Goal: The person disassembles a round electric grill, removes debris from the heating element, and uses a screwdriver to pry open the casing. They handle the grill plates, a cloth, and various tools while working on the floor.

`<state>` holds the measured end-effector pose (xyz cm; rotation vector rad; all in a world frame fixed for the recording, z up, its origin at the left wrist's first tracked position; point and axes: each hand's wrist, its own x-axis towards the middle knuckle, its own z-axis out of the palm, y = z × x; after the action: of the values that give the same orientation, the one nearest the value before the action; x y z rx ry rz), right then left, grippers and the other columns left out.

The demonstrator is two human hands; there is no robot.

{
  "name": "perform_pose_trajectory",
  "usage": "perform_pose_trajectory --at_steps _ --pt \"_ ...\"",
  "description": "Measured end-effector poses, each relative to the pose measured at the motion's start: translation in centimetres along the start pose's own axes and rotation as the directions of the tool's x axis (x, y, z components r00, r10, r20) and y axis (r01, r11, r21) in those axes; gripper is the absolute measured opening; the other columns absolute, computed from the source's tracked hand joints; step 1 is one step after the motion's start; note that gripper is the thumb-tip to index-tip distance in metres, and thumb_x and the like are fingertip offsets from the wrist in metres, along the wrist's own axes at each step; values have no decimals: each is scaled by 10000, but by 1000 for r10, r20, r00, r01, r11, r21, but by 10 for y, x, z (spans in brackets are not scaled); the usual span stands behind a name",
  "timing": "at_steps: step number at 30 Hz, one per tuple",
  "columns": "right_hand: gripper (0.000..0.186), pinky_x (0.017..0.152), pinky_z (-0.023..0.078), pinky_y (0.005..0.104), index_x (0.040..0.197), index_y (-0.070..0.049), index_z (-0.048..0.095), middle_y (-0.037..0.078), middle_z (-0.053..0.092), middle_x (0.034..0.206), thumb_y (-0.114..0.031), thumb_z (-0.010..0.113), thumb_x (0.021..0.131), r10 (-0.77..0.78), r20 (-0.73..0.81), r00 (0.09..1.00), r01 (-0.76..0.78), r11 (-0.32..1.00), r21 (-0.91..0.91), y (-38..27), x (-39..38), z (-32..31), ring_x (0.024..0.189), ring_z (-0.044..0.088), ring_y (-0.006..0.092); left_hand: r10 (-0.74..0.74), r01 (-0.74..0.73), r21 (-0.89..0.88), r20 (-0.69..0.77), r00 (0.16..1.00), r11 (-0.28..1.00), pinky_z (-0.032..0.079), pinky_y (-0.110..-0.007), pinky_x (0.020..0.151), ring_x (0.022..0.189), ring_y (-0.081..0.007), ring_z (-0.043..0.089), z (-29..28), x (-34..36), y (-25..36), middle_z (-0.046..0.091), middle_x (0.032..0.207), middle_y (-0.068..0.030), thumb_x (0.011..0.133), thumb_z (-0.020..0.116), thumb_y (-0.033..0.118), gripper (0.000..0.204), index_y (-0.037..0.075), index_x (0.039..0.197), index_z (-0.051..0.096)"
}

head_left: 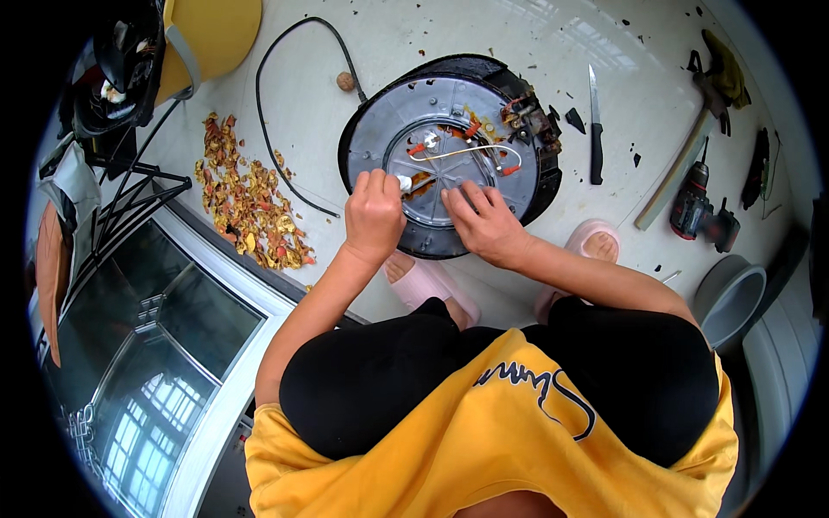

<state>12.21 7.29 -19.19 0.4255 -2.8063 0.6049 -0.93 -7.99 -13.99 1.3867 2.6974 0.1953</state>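
Beyond the left hand (375, 216), a black cord (258, 91) loops out from the far rim of a round appliance (367, 129) and back toward the wrist, with 1 brown ball (346, 81) inside the loop; farther left lies a heap of yellow-red peelings (250, 203). Right of the right hand (485, 223) are 1 knife (596, 142), then a cordless drill (693, 203) and a hammer (704, 116). 1 grey tub (732, 298) stands well right of the grip; far to its left are a yellow bucket (216, 39), contents unseen, and a black bag holding dark and white scraps. The appliance lies directly under both hands, grey ribbed face up, stained orange-brown, its pale wire ending in red sleeves. The left fingers are curled beside a white piece (403, 183); the right ones bend over the plate; I cannot tell whether either hand grasps anything.
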Motion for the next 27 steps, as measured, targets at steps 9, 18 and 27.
perform_pose_trajectory --at_steps 9,18,27 --pt "411 739 397 346 1068 75 579 121 472 1076 -148 533 725 -15 -2 1000 15 996 92 7 0 2 1052 454 287 21 -20 -49 6 1000 999 443 -346 541 673 -270 484 6 6 2 453 703 -108 565 543 -58 152 27 666 468" --pt "400 720 402 349 1074 80 569 108 472 1059 -125 532 733 2 -41 999 2 994 112 5 -2 8 1045 470 276 63 -69 -166 -47 997 984 425 -353 538 635 -268 469 14 10 2 445 685 -104 556 538 -65 162 14 689 489" --pt "400 728 395 353 1067 79 573 106 471 1061 -126 535 725 -13 -51 999 17 997 78 1 -6 11 1051 468 269 -33 -8 -268 -148 988 963 443 -351 587 653 -282 533 24 7 8 554 724 -110 623 574 -98 166 5 750 546"
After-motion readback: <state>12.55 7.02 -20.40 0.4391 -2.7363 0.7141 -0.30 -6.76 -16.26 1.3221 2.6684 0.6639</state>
